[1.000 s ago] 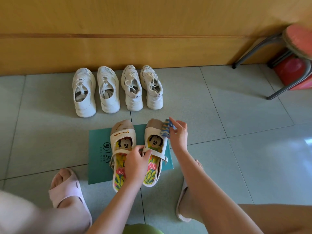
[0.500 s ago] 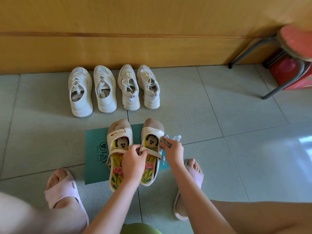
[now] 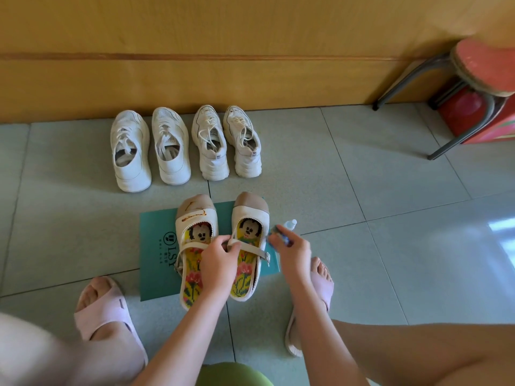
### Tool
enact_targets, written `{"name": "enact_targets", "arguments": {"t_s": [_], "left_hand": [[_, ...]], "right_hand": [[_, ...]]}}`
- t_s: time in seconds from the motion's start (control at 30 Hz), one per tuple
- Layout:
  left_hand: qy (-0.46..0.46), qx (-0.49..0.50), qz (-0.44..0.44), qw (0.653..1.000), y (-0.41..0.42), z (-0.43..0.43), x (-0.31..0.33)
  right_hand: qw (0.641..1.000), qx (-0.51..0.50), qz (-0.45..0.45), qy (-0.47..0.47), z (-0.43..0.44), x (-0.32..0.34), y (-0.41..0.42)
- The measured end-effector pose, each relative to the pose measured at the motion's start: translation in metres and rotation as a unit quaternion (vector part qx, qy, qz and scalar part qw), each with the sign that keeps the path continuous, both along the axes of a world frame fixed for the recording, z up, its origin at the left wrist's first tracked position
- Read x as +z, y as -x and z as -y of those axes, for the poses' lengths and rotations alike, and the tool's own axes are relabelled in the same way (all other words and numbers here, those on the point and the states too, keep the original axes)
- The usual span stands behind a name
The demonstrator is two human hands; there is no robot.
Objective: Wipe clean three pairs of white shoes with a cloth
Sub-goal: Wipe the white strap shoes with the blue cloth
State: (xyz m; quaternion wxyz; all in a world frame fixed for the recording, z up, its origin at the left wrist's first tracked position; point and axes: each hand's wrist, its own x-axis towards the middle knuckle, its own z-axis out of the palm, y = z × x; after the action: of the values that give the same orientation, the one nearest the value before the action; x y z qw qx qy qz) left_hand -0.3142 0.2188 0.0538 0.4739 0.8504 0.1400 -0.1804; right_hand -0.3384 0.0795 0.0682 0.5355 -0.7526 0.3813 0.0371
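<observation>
Two white strap shoes with cartoon insoles stand on a green sheet [image 3: 157, 263]. The left shoe [image 3: 192, 218] has brown marks on its toe. My left hand [image 3: 218, 263] pinches the strap of the right shoe [image 3: 249, 210]. My right hand [image 3: 294, 253] holds a small blue patterned cloth [image 3: 280, 236] against that shoe's right side, near the strap buckle. Two pairs of white sneakers stand by the wall: one pair [image 3: 150, 151] at the left, the other [image 3: 227, 143] just right of it.
A wooden wall panel [image 3: 223, 51] runs along the back. A red-seated stool [image 3: 479, 68] with metal legs stands at the back right, a red box [image 3: 473, 115] under it. My feet in pink slippers [image 3: 108, 316] rest on the grey tiles either side of the sheet.
My right hand has drawn the cloth from the right shoe's toe back along its right side to near the strap. My left hand has stayed on the strap.
</observation>
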Motion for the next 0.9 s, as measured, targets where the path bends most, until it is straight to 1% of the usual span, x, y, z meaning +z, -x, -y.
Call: {"name": "enact_targets", "arguments": {"t_s": [0.07, 0.17, 0.23, 0.4, 0.47, 0.6, 0.67, 0.8, 0.9], "left_hand": [[-0.015, 0.004, 0.008, 1.0, 0.0, 0.0, 0.0], [-0.023, 0.011, 0.014, 1.0, 0.0, 0.001, 0.0], [-0.027, 0.013, 0.017, 0.999, 0.001, 0.001, 0.0], [-0.022, 0.019, 0.019, 0.999, 0.003, 0.002, -0.001], [-0.018, 0.023, 0.02, 0.999, 0.003, 0.002, -0.001], [-0.015, 0.025, 0.012, 0.999, 0.002, 0.003, 0.001], [-0.014, 0.022, 0.011, 1.0, 0.003, 0.003, 0.001], [-0.014, 0.017, 0.013, 1.0, 0.003, 0.003, 0.001], [-0.007, 0.015, 0.006, 1.0, 0.003, 0.003, 0.002]], "right_hand": [[1.0, 0.022, -0.021, -0.006, -0.017, -0.005, 0.01], [0.999, 0.027, -0.038, 0.029, -0.027, -0.012, 0.024], [0.998, 0.026, -0.046, 0.036, -0.032, -0.014, 0.033], [0.998, -0.02, -0.049, 0.02, -0.046, -0.014, 0.05], [0.998, -0.045, -0.05, 0.0, -0.051, -0.013, 0.059], [0.991, -0.083, -0.044, -0.09, -0.059, -0.008, 0.073], [0.993, -0.062, -0.039, -0.097, -0.056, -0.008, 0.076], [0.996, 0.029, -0.057, -0.067, -0.049, -0.001, 0.081], [0.981, 0.132, -0.112, -0.083, -0.041, 0.006, 0.088]]}}
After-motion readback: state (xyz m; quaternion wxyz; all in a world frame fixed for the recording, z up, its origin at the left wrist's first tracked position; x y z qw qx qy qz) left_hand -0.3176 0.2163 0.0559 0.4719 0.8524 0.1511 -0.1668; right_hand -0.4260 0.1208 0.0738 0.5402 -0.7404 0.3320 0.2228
